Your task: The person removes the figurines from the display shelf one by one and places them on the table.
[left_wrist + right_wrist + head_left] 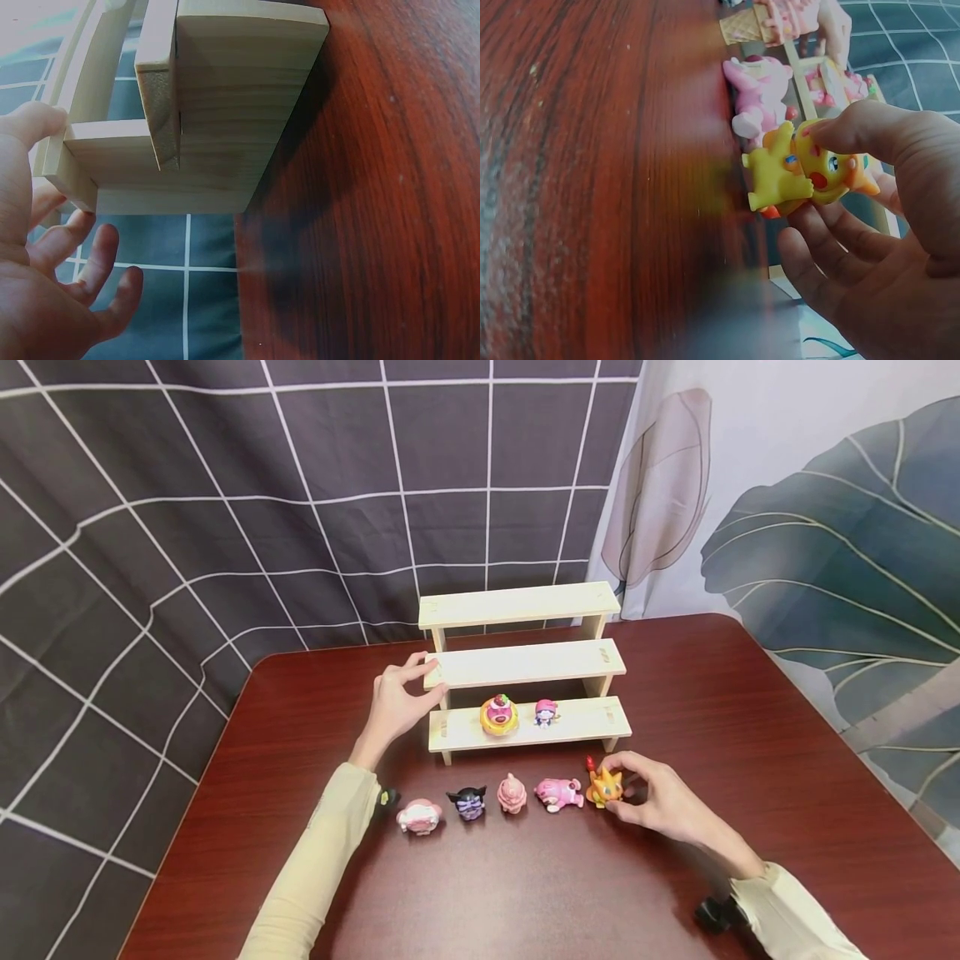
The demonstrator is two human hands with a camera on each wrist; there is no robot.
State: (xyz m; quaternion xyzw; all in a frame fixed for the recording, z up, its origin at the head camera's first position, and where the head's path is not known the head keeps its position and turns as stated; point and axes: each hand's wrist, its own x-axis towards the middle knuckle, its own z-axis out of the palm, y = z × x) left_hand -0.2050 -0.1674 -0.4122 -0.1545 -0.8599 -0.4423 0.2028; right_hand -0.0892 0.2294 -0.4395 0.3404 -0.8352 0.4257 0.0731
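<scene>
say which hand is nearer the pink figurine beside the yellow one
Right. The right hand is close beside the pink figurine; the left hand, farther away, grips the middle shelf.

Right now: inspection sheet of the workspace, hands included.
Surface: dark red table, wood grain.
Job's things: wooden stand; round toy and pink-capped toy on its lowest shelf; pink-and-white toy, black toy, ice-cream toy, pink toy and yellow toy in a row before it.
Clutter: nothing seen.
Hands: left hand pinches the middle shelf's left end; right hand grips the yellow toy.
Cables: nothing seen.
Surroundings: checked curtain behind and left; leaf-print curtain right.
</scene>
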